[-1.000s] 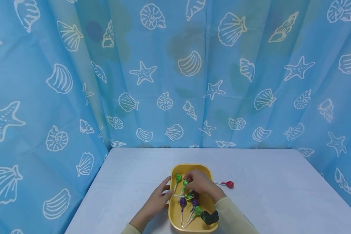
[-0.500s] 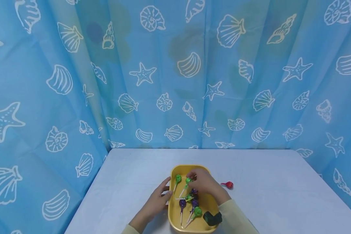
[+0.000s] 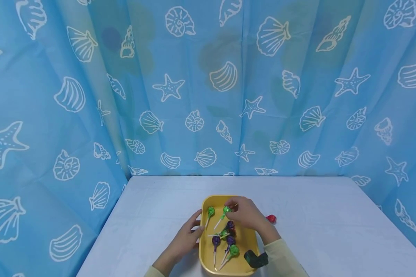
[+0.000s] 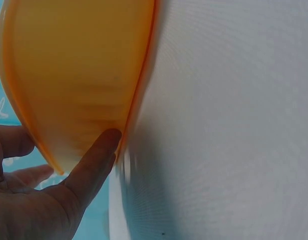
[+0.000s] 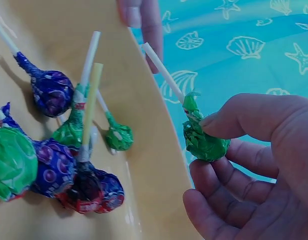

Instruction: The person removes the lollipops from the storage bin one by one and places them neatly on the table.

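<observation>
In the head view, my right hand (image 3: 247,213) is over the far right part of a yellow tray (image 3: 240,265). Its thumb and fingers pinch a green-wrapped lollipop (image 5: 206,137) by the wrapped head, and the white stick points away from the palm. My left hand (image 3: 183,240) holds the tray's left side, thumb at the rim and fingers against the outer wall (image 4: 78,65). Inside the tray lie another green lollipop (image 3: 211,211), purple lollipops (image 3: 216,241), a green one (image 3: 234,251) at the near end, and a mixed cluster (image 5: 86,190) with a yellow stick.
A red lollipop (image 3: 271,219) lies on the white table (image 3: 319,219) to the right of the tray, partly hidden by my right forearm. A dark device (image 3: 255,259) sits at my right wrist. Blue shell-patterned curtains (image 3: 194,96) stand behind and at both sides.
My right hand has moved right and slightly away with the green lollipop, off from the cluster. The red lollipop's stick is now covered by the arm. My left hand stays on the tray.
</observation>
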Motion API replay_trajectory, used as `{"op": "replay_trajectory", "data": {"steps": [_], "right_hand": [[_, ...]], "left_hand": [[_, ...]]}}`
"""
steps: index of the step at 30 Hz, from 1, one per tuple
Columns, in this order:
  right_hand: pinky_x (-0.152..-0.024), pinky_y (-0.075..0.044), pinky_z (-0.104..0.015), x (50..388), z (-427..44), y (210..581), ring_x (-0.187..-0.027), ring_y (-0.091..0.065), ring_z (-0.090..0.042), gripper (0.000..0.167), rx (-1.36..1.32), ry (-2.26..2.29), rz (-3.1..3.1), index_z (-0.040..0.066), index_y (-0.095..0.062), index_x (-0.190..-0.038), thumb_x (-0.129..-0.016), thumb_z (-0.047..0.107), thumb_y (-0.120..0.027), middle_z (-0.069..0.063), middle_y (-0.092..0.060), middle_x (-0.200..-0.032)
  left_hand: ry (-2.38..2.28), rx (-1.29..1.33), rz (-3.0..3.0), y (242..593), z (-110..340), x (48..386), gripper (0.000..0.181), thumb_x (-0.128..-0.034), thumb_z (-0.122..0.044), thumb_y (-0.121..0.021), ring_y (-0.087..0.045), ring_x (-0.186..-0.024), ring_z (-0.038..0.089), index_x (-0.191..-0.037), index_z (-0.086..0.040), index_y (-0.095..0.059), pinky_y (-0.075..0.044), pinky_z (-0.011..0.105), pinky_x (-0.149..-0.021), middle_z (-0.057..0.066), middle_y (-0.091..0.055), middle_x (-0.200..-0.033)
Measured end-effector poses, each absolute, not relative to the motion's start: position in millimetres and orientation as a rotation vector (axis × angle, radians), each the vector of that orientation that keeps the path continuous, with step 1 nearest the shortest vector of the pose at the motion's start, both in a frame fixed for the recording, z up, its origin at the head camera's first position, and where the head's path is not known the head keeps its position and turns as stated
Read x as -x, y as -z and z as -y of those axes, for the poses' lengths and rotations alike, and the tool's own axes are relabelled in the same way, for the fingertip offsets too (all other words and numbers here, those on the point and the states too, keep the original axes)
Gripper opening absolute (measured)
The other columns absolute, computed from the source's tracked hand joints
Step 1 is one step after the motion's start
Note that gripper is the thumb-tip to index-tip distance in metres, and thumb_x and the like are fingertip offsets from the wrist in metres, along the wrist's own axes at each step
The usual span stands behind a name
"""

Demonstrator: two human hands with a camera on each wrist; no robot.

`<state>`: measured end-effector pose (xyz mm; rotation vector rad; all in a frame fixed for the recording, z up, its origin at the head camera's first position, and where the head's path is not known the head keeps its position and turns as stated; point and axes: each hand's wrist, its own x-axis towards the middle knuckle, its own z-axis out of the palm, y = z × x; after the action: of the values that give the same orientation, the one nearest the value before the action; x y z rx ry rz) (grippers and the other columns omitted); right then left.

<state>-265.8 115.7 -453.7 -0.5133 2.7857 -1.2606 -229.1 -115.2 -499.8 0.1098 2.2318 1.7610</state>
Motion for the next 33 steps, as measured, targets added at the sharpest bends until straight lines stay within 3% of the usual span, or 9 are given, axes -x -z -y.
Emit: {"op": "replay_trajectory", "data": {"steps": [18,33], "right_hand": [[-0.085,-0.061,-0.041,255,-133,449,-0.091,-0.064,-0.018,0.024,0.388,1.410,-2.848,0.007,-0.072,-0.106,-0.083,0.009,-0.077,0.002,-0.067,-0.096],[-0.075,-0.061,-0.035,249,-146,455,-0.090,-0.063,-0.017,0.023,0.237,1.438,-2.883,0.010,-0.073,-0.106,-0.083,0.012,-0.078,0.002,-0.068,-0.094]], "left_hand": [[-1.766,-0.116,-2.233,500,116,228,0.061,-0.1060,-0.017,-0.053,-0.054,-0.125,0.048,-0.161,-0.012,-0.028,-0.065,0.042,-0.078,0.029,-0.047,-0.144],[-1.779,-0.123,-2.208,500,116,228,0.061,-0.1064,-0.017,-0.052,-0.055,-0.125,0.047,-0.162,-0.012,-0.026,-0.065,0.041,-0.078,0.028,-0.046,-0.144]]}}
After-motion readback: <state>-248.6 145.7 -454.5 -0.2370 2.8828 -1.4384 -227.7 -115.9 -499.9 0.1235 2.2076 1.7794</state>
